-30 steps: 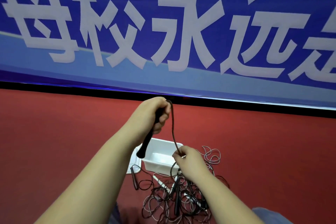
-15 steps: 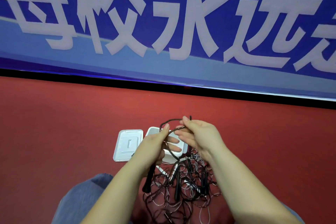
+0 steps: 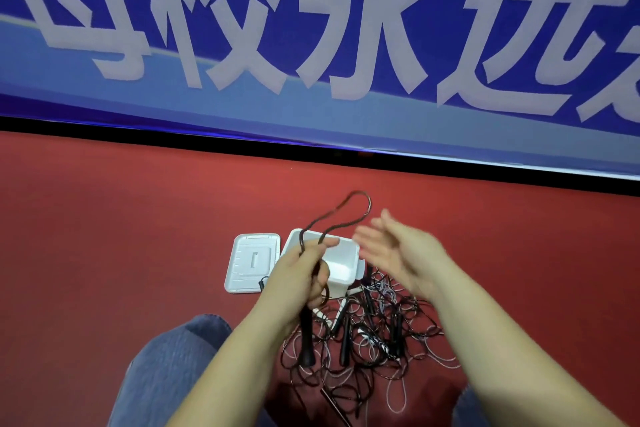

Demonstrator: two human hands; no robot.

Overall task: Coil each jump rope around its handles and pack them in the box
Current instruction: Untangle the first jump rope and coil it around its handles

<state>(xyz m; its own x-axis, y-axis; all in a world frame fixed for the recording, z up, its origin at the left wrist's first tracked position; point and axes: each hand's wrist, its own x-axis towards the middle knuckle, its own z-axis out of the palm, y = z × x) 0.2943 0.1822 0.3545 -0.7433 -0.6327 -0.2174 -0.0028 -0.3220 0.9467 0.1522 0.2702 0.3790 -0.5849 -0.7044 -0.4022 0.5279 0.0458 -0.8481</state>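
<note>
My left hand (image 3: 300,276) grips a black jump rope handle (image 3: 307,340) that points down, and a dark loop of its rope (image 3: 349,210) arcs up above the hand. My right hand (image 3: 394,250) is blurred, with straight fingers spread, just right of the loop and holding nothing. A white box (image 3: 343,265) stands open on the red floor behind my hands. A tangled pile of black and white jump ropes (image 3: 374,333) with several handles lies below the box.
The white box lid (image 3: 252,262) lies flat left of the box. The red floor (image 3: 104,236) stretches to a black strip and a blue banner (image 3: 311,45) with white characters. My knees in blue jeans (image 3: 173,367) show at the bottom.
My left hand came down from a raised position to the box. My right hand let go of the rope and opened, leaving a loop standing above the left hand.
</note>
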